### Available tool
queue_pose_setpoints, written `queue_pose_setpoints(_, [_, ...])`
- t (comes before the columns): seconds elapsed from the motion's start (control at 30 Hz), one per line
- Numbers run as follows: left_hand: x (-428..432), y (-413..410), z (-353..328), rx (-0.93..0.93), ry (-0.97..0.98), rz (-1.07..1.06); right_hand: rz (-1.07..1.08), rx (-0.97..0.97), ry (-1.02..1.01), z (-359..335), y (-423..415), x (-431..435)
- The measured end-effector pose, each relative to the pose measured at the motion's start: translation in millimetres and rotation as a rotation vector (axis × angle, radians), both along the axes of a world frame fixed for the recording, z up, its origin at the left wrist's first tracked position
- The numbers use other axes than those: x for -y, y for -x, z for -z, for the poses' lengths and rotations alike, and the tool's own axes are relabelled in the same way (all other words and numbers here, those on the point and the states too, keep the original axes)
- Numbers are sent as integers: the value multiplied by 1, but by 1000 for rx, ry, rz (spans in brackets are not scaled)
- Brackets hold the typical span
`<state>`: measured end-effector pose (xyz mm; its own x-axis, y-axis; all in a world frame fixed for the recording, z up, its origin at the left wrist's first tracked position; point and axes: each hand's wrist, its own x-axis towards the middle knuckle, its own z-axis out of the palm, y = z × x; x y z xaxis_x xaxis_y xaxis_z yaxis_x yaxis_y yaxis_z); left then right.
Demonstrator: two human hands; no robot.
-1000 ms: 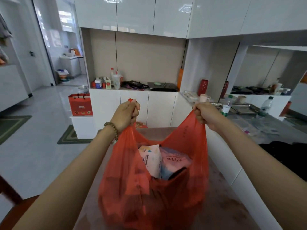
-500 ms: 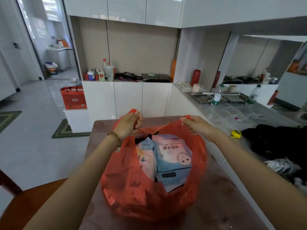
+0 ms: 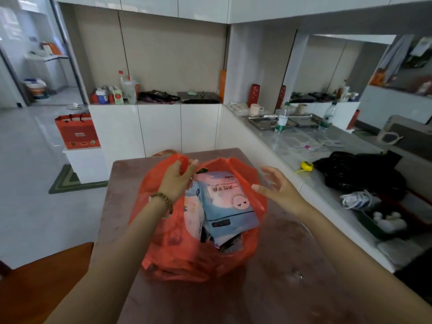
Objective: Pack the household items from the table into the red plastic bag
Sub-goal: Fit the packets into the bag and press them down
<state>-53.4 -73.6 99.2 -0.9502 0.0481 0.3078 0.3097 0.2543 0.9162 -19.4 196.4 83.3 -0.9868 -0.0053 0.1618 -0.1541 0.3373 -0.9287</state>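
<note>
The red plastic bag (image 3: 182, 251) sits slumped on the brown table (image 3: 280, 277), its mouth wide. Inside stand a light blue packet with a round pink face (image 3: 228, 202) and a pale packet (image 3: 194, 213) to its left; darker items lie beneath. My left hand (image 3: 178, 180), with a bead bracelet at the wrist, holds the bag's left handle at the rim. My right hand (image 3: 277, 187) hovers just right of the bag with fingers spread, touching nothing.
A grey counter (image 3: 304, 146) runs along the table's right side with a black bag (image 3: 357, 171), a yellow tape measure (image 3: 306, 166), bottles and metal trays. A wooden chair (image 3: 42, 284) stands at the lower left. A red gift bag (image 3: 78, 132) sits on a white block.
The bag came down from being held up by both handles and now rests on the table. My right hand has let go of its handle and opened.
</note>
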Motion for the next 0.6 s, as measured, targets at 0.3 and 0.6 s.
queue_pose_setpoints(0.3, [-35,-13,40,90,169,-8,85,289,-4,81,-40,-80])
queue_pose_setpoints(0.6, [-74,-24,77,191,234,-65,111,458,-239,182,-84,-130])
